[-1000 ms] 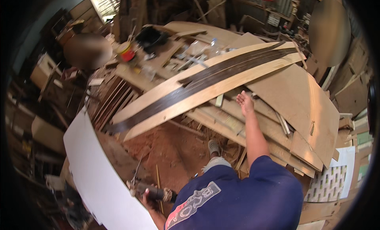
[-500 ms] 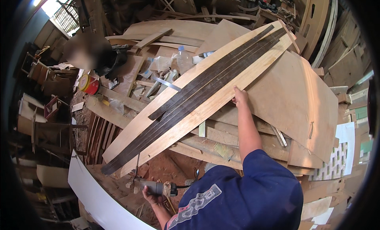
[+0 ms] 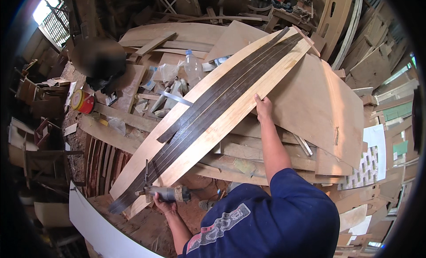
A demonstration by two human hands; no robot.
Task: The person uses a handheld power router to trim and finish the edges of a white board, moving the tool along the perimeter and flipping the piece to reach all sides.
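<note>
A long tapered wooden panel (image 3: 213,129), pale with dark stripes, slants from near left to far right over a stack of boards. My right hand (image 3: 263,108) is closed on its right edge, the fingers partly hidden beneath. My left hand (image 3: 165,205) holds a grey cylindrical trim router (image 3: 166,193) from below, lying sideways with its flat base plate upright beside the panel's near end. A cord trails from its back. Across the panel's left side lies a loose dark strip (image 3: 175,127), next to a thin metal strip (image 3: 175,98).
A clear plastic bottle (image 3: 193,67), bags and wood scraps lie beyond the panel. A red and yellow tub (image 3: 83,101) stands at left, near a blurred person (image 3: 100,58). A curved white sheet (image 3: 102,227) is at near left; a large plywood sheet (image 3: 310,102) lies at right.
My left hand has raised the trim router to the panel's near end. My right hand still grips the edge. The whole view has shifted slightly.
</note>
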